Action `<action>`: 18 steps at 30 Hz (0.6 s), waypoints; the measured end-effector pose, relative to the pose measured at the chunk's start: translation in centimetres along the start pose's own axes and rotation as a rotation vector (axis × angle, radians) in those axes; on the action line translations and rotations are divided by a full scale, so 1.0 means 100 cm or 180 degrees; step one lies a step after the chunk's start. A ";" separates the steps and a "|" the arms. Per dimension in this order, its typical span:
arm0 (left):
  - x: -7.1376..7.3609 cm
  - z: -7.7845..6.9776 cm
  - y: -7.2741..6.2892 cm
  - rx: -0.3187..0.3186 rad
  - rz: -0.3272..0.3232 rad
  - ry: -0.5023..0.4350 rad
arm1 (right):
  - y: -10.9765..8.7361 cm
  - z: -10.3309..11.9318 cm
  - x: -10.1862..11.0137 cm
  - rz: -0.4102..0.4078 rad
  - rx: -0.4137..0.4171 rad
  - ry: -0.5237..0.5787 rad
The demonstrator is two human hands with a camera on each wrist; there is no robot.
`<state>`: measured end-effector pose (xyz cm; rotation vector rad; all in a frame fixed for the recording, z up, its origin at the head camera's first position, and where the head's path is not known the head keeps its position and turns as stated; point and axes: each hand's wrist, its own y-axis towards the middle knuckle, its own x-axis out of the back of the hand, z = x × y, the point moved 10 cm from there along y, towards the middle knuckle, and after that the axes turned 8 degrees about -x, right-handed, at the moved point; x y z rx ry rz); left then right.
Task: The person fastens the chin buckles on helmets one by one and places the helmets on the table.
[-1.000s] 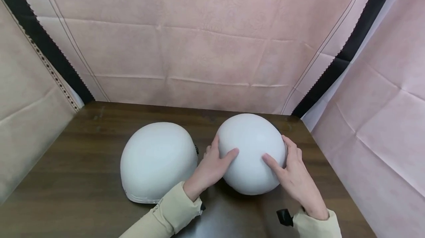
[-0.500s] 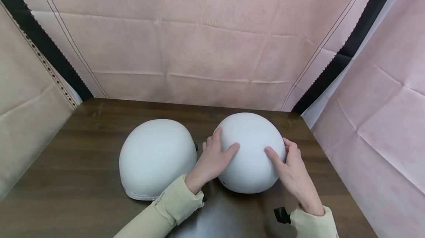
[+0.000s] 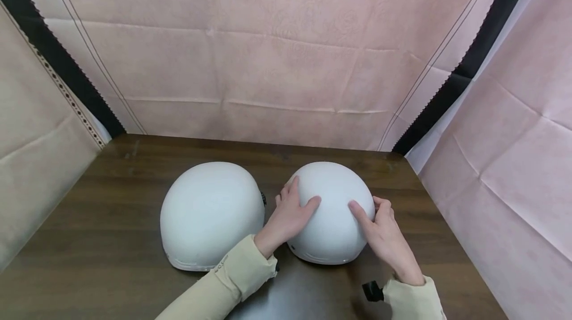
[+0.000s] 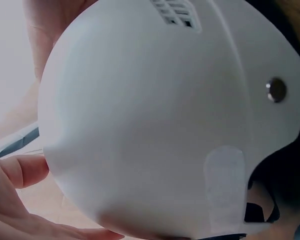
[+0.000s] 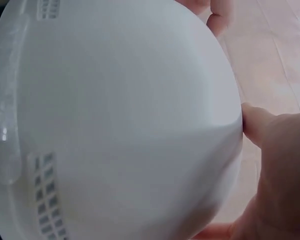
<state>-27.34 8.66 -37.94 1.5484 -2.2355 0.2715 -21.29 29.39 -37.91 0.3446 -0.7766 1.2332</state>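
Observation:
Two white helmets are on the brown table. Both my hands hold the right-hand helmet (image 3: 334, 213), which sits dome up with its front rim low at the table. My left hand (image 3: 290, 213) has its thumb on the near side of the dome and its fingers round the left side. From the right, my right hand (image 3: 388, 235) holds it likewise, its fingertips partly hidden behind the shell. The left wrist view shows this helmet's shell (image 4: 145, 115) with a vent grille, a metal rivet and a dark lining edge. Beside my left forearm sits the other helmet (image 3: 210, 216), untouched.
The wooden table (image 3: 111, 225) ends at a pale pink fabric wall (image 3: 268, 62) behind. More fabric (image 3: 505, 161) hangs along both sides, with black strips at the corners. A small black piece (image 3: 373, 290) sticks out from the right cuff.
The held helmet has tipped and come down slightly toward me and to the left, so its lower rim now shows. My right hand has shifted left with it. The other helmet stays put.

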 end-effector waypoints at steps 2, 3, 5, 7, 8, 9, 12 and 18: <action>-0.002 0.002 0.000 0.0016 0.0052 -0.0005 | 0.001 -0.002 -0.001 -0.0019 -0.0054 -0.0040; -0.003 0.004 0.000 0.0029 0.0081 -0.0019 | 0.002 -0.003 -0.002 -0.0030 -0.0086 -0.0078; -0.003 0.008 0.001 0.0054 0.0140 -0.0043 | 0.004 -0.004 -0.003 -0.0052 -0.0163 -0.0163; -0.003 0.011 0.001 0.0059 0.0188 -0.0087 | 0.007 -0.004 -0.005 -0.0083 -0.0212 -0.0258; -0.003 0.012 0.002 0.0042 0.0203 -0.0127 | 0.008 -0.003 -0.004 -0.0116 -0.0228 -0.0310; -0.003 0.012 0.003 0.0035 0.0220 -0.0179 | 0.009 -0.002 -0.002 -0.0152 -0.0233 -0.0350; 0.004 0.009 0.002 0.0027 0.0198 -0.0348 | 0.013 0.000 0.001 -0.0236 -0.0233 -0.0416; 0.058 -0.025 -0.020 -0.0499 -0.0254 -0.0668 | 0.017 0.002 0.008 -0.0334 -0.0288 -0.0479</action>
